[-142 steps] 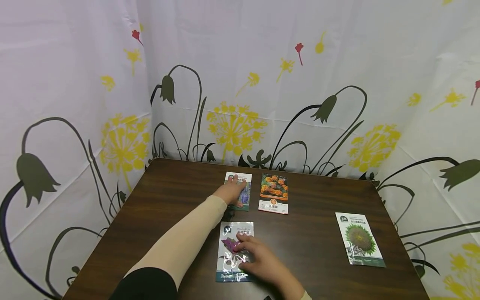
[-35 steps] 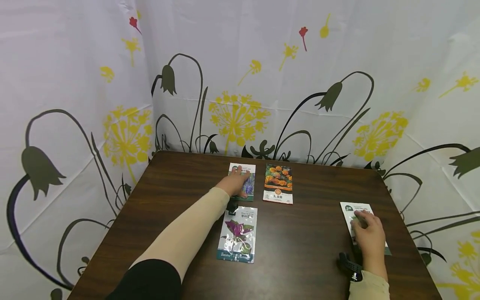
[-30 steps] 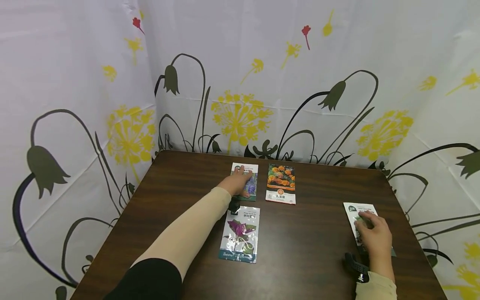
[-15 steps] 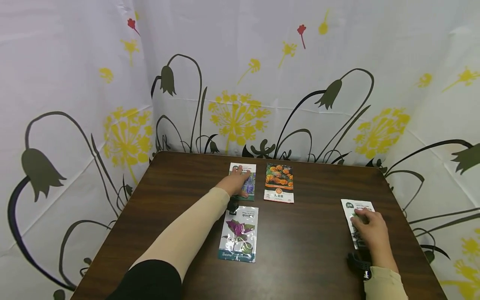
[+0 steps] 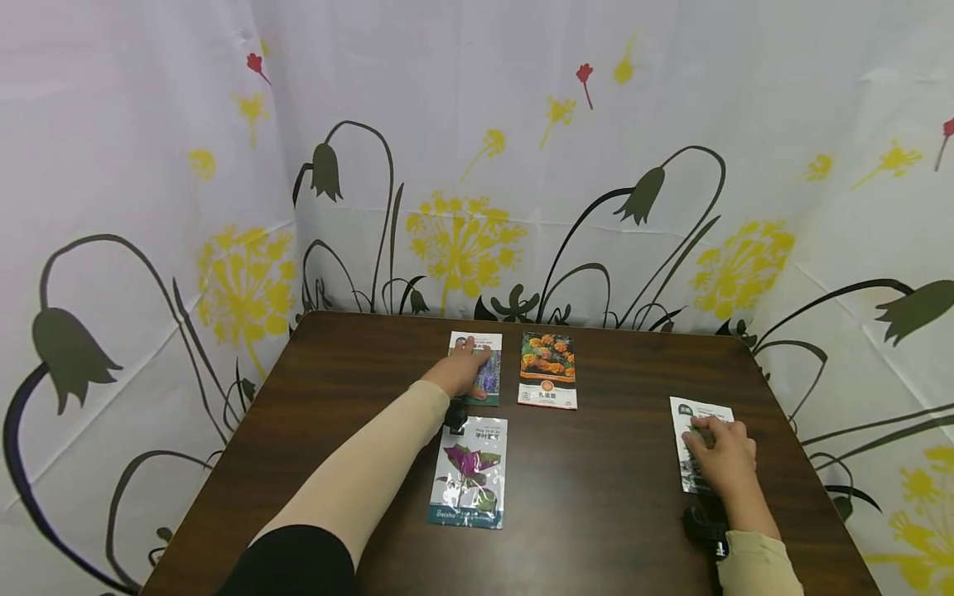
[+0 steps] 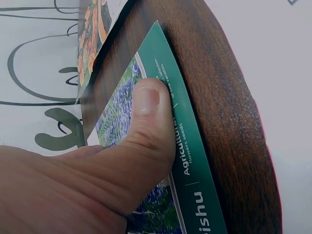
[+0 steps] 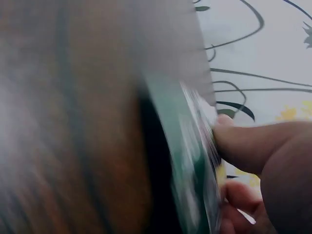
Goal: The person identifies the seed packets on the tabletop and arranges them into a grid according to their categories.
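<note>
My left hand (image 5: 460, 370) rests on a seed packet (image 5: 489, 385) with blue-purple flowers, at the back of the table. The left wrist view shows the thumb (image 6: 151, 114) extended along its green band. On the right, my right hand (image 5: 723, 458) grips a white seed packet (image 5: 684, 426) between thumb and fingers, covering much of its picture. In the blurred right wrist view this packet (image 7: 183, 151) is tilted, its green end apart from the tabletop. A silvery seed packet (image 5: 468, 476) with a purple plant lies flat below my left hand.
An orange-flower seed packet (image 5: 547, 372) lies just right of the left hand's packet. All this is on a dark wooden table (image 5: 596, 497). A white flower-printed curtain (image 5: 477, 124) hangs behind and at both sides of it.
My right hand has left the purple-plant packet, reached right and gripped the white packet, which has shifted slightly left and away from me. My left hand stays on the blue-purple flower packet.
</note>
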Motion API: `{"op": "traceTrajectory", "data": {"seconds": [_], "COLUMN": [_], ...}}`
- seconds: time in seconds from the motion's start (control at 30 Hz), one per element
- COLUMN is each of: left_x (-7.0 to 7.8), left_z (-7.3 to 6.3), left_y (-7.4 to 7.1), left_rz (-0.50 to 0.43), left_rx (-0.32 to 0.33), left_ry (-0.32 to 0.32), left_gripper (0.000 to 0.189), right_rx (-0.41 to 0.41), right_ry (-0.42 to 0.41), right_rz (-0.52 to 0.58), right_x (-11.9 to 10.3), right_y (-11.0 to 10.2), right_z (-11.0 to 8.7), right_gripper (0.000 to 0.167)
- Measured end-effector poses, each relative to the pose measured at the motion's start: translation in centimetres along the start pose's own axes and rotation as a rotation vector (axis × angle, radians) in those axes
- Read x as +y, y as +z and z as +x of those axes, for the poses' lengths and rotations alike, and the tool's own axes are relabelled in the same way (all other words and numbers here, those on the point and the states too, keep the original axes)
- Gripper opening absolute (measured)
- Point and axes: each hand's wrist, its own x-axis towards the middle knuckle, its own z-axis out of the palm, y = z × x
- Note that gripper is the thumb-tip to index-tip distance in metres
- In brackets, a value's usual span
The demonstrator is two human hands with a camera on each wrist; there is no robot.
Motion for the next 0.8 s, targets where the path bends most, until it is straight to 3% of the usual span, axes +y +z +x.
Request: {"op": "traceTrajectory", "data": {"seconds": [0.23,0.57,0.8], "left_x": [-0.2,-0.2,0.0], "left_z": [0.2,0.4,0.2], "left_y": [-0.1,0.2,0.1], "left_rz": [-0.026,-0.034,-0.027], "left_rx": [-0.005,0.007,0.004], "left_ry": [-0.007,-0.017,-0.006], "left_gripper": [0.104,0.105,0.105], "right_rx": [0.001,0.009,-0.030], "right_ry": [-0.071,0.009,0.032], "right_rz": [-0.018,-0.029,-0.023], "right_x": [0.2,0.0,-1.0], "right_y": [0.6,1.7,1.6], "right_z": [-0.5,-1.0,-1.5], "right_gripper": [0.045,0.046,0.046]}}
